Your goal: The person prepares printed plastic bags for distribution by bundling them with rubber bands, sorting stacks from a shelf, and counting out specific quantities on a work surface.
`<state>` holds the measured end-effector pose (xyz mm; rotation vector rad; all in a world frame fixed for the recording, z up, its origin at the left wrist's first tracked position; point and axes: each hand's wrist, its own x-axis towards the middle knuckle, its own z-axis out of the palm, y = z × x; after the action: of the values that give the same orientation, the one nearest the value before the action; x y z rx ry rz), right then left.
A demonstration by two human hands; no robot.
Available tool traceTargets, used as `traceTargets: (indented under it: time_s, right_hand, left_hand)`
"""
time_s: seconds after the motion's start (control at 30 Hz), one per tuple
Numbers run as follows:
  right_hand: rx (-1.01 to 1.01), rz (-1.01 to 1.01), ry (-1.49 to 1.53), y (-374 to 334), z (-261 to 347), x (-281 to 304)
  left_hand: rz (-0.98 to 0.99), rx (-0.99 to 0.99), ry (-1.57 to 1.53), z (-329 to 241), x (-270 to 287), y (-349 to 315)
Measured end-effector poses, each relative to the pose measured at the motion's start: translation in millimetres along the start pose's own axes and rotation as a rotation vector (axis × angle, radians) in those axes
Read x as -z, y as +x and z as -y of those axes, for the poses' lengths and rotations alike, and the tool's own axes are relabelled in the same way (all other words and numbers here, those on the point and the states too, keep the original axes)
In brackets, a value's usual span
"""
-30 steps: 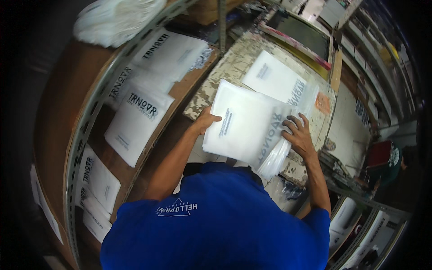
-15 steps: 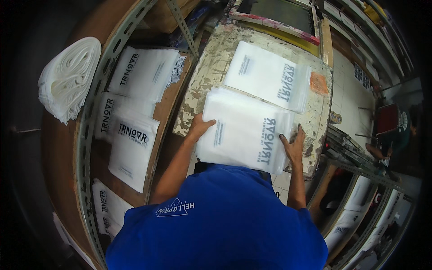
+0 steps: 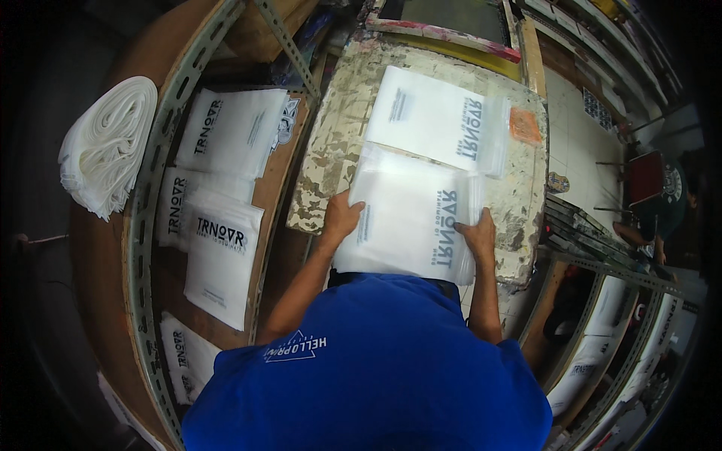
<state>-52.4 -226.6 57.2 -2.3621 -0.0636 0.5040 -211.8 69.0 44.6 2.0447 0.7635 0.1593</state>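
Observation:
A near stack of translucent white plastic bags (image 3: 402,218) with dark print lies at the front of the worn worktable, its near edge reaching my blue shirt. My left hand (image 3: 344,218) grips the stack's left side, thumb on top and the other fingers partly hidden at the edge. On the opposite side my right hand (image 3: 478,237) is closed on the right edge, its thumb pressing the top bag near the print. Just beyond, touching or slightly overlapped by the near one, rests a far stack of similar bags (image 3: 425,120).
The worktable (image 3: 323,150) has a patchy, peeling top with an orange patch (image 3: 524,125). A framed printing screen (image 3: 451,30) stands behind it. At left, a metal-framed shelf holds more printed bags (image 3: 222,252) and a folded white bundle (image 3: 109,143). Another person (image 3: 669,195) is at far right.
My right hand has moved in from beside the stack, its thumb now over the top bag. The near stack's right edge sits a little further left. The whole view has shifted slightly.

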Motion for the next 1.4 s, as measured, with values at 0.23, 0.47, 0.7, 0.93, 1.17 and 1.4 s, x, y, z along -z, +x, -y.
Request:
traceTargets:
  time_s: [0.23,0.47,0.7,0.93,1.17,1.4]
  right_hand:
    - [0.286,-0.100,0.453,-52.6,43.6,50.5]
    - [0.472,-0.250,0.660,-60.5,-6.3,31.2]
    - [0.421,-0.112,0.608,-35.3,-23.0,23.2]
    - [0.545,-0.366,0.513,-28.2,-16.6,18.1]
    - [0.463,-0.103,0.489,-29.7,-36.1,16.4]
    - [0.595,-0.269,0.317,-15.0,-37.8,17.0]
  left_hand:
    - [-0.140,0.079,-0.442,-54.3,39.1,-46.5]
    - [-0.311,-0.174,-0.580,-48.5,40.9,-55.1]
    - [-0.223,-0.149,-0.566,-47.4,28.2,-32.7]
    - [-0.427,-0.038,-0.621,-53.5,21.8,-25.6]
    - [-0.298,-0.071,-0.519,-31.5,15.9,-23.4]
    - [-0.342,0.088,-0.437,-47.6,11.2,-22.5]
